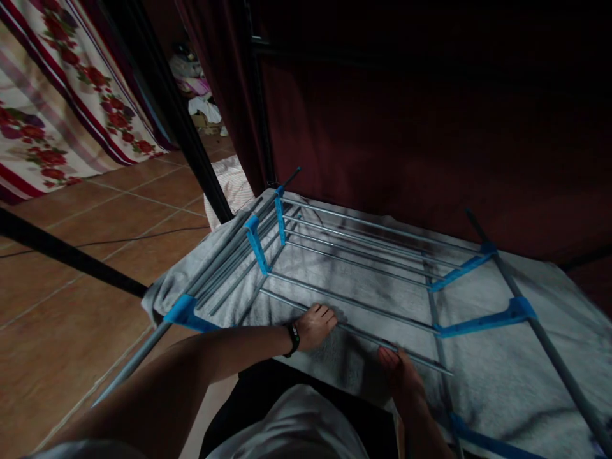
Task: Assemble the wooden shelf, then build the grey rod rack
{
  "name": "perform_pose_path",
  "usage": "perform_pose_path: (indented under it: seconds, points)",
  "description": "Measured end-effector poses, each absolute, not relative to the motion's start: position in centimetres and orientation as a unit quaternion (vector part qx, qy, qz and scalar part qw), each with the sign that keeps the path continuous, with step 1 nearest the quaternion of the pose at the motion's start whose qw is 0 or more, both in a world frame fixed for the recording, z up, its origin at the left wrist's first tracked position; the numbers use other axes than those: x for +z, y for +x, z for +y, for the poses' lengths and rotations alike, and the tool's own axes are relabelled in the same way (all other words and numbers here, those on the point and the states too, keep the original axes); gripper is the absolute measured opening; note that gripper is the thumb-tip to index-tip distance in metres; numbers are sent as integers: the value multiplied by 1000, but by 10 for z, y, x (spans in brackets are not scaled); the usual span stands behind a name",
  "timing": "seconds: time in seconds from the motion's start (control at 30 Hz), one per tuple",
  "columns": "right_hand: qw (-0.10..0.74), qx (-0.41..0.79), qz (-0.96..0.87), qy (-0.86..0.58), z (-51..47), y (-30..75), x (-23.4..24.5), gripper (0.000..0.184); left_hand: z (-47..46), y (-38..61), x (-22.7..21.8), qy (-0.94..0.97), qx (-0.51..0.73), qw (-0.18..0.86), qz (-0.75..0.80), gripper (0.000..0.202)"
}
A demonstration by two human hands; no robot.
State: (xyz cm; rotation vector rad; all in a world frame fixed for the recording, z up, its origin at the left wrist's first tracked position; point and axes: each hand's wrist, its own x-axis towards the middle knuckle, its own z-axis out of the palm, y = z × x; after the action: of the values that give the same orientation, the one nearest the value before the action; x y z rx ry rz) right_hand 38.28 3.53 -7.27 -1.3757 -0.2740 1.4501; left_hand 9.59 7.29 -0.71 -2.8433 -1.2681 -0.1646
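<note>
A thin grey metal rod [354,330] lies slantwise close to my body, gripped by both hands. My left hand [317,326], with a dark band on the wrist, is closed over its middle. Farther right, my right hand [399,366] pinches the same rod with its fingers underneath. Just beyond stands a partly assembled rack of grey tubes [354,303] with blue plastic brackets [258,245]. More blue brackets [488,319] join its right-hand tube. The rod's left end is near a side tube; I cannot tell whether they are joined.
Several loose grey rods [229,258] lie at the left of the grey blanket [568,357]. A black post [186,127] rises at the left, above the tiled floor [119,223]. Dark red curtains [363,146] hang behind, and a floral cloth [62,108] hangs far left.
</note>
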Motion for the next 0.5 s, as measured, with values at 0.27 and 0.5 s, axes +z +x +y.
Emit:
perform_pose_path:
  seconds: [0.27,0.5]
  points:
    - [562,589,-56,-578,32,374,-67,29,86,97,-11,-935,-16,44,-352,11]
    - [558,594,-33,-579,40,377,-59,15,80,94,-9,-917,-41,-1,-398,19]
